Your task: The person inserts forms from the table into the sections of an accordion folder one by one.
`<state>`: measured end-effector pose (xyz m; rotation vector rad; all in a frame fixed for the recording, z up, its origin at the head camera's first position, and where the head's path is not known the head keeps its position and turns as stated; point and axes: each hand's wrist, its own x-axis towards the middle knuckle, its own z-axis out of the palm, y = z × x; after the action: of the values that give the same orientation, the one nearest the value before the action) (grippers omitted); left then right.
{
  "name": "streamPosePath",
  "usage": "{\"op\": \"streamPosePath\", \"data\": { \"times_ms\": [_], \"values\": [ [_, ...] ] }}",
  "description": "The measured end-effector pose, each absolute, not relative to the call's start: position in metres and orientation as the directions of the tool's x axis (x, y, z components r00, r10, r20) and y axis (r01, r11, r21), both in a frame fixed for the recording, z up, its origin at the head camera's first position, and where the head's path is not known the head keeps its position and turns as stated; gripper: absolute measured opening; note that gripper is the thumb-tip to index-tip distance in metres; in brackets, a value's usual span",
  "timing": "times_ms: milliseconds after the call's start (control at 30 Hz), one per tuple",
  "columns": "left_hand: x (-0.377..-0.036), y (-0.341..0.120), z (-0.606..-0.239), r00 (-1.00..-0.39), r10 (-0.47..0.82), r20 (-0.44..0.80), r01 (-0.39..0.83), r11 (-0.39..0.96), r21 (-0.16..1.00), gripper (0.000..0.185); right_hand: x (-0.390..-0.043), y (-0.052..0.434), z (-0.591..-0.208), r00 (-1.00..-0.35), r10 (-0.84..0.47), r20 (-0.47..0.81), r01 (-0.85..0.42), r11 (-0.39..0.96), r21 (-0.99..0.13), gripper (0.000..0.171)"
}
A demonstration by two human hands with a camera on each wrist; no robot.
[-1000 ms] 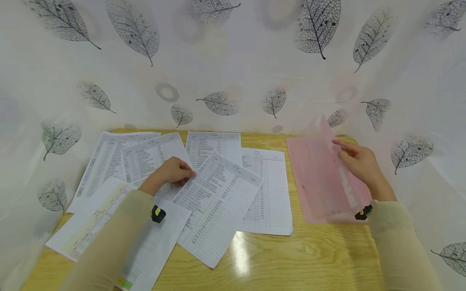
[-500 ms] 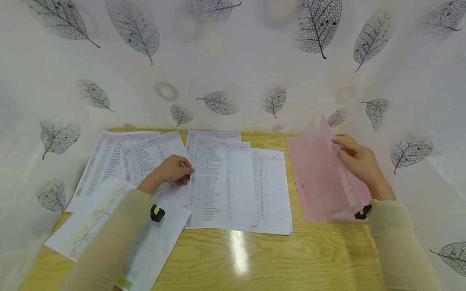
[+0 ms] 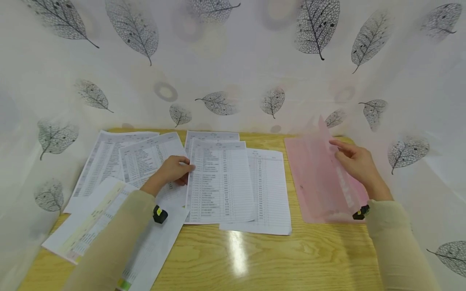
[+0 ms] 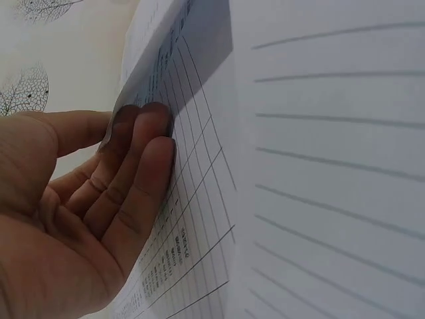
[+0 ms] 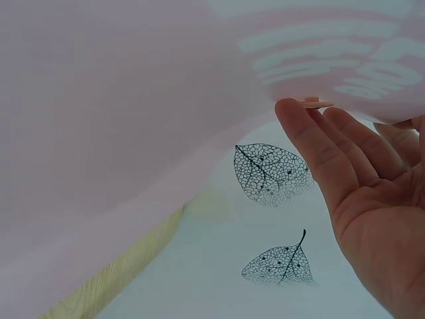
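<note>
My left hand [image 3: 172, 170] pinches the left edge of a printed sheet [image 3: 223, 186] with rows of a table on it. In the left wrist view, the thumb lies on one side of that sheet's lifted edge and the fingers [image 4: 149, 166] on the other. The sheet stands nearly straight, overlapping another printed sheet [image 3: 271, 190] to its right. On the right side of the table, my right hand [image 3: 358, 165] holds up the raised flap of a translucent pink plastic folder [image 3: 309, 190]. The flap's edge sits at the fingertips [image 5: 290, 109] in the right wrist view.
Several printed sheets [image 3: 98, 169] lie fanned at the left, one with a coloured column [image 3: 92, 212] partly under the left sleeve. Another sheet [image 3: 214, 136] shows behind the held one. A leaf-patterned curtain [image 3: 225, 64] surrounds the wooden table [image 3: 276, 258] at the back and sides.
The held sheet has turned from a slant to nearly straight and come down over the sheets beside it. The right hand and the folder flap have barely moved.
</note>
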<state>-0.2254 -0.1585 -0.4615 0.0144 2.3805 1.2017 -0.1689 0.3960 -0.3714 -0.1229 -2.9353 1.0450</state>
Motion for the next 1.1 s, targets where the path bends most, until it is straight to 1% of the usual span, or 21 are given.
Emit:
{"op": "streamPosePath", "data": {
  "times_ms": [133, 267, 333, 467, 567, 800, 900, 1100],
  "values": [
    [-0.225, -0.158, -0.463, -0.892, 0.218, -0.396, -0.210, 0.576, 0.790, 0.042, -0.168, 0.396, -0.372, -0.997, 0.082, -0.003, 0.065, 0.772, -0.632, 0.048],
    [-0.225, -0.157, -0.464, -0.884, 0.222, -0.412, -0.254, 0.512, 0.820, 0.038, -0.167, 0.396, -0.372, -0.997, 0.079, 0.007, 0.057, 0.779, -0.625, 0.047],
    [-0.225, -0.157, -0.465, -0.877, 0.222, -0.425, -0.285, 0.471, 0.834, 0.041, -0.168, 0.396, -0.373, -0.997, 0.074, 0.017, 0.048, 0.783, -0.620, 0.046],
    [-0.225, -0.155, -0.464, -0.866, 0.219, -0.450, -0.360, 0.354, 0.863, 0.055, -0.169, 0.397, -0.374, -0.997, 0.070, 0.022, 0.042, 0.792, -0.609, 0.046],
    [-0.226, -0.152, -0.462, -0.868, 0.213, -0.449, -0.393, 0.258, 0.882, 0.059, -0.169, 0.398, -0.375, -0.997, 0.072, 0.011, 0.051, 0.797, -0.602, 0.046],
    [-0.225, -0.144, -0.452, -0.877, 0.245, -0.413, -0.403, 0.091, 0.910, 0.057, -0.170, 0.397, -0.374, -0.998, 0.067, 0.018, 0.043, 0.798, -0.601, 0.046],
    [-0.225, -0.140, -0.447, -0.876, 0.256, -0.409, -0.409, 0.052, 0.911, 0.058, -0.169, 0.396, -0.374, -0.998, 0.064, 0.027, 0.035, 0.796, -0.605, 0.046],
    [-0.224, -0.128, -0.438, -0.878, 0.270, -0.396, -0.404, 0.025, 0.914, 0.059, -0.169, 0.397, -0.375, -0.998, 0.059, 0.034, 0.026, 0.797, -0.604, 0.046]
  ]
}}
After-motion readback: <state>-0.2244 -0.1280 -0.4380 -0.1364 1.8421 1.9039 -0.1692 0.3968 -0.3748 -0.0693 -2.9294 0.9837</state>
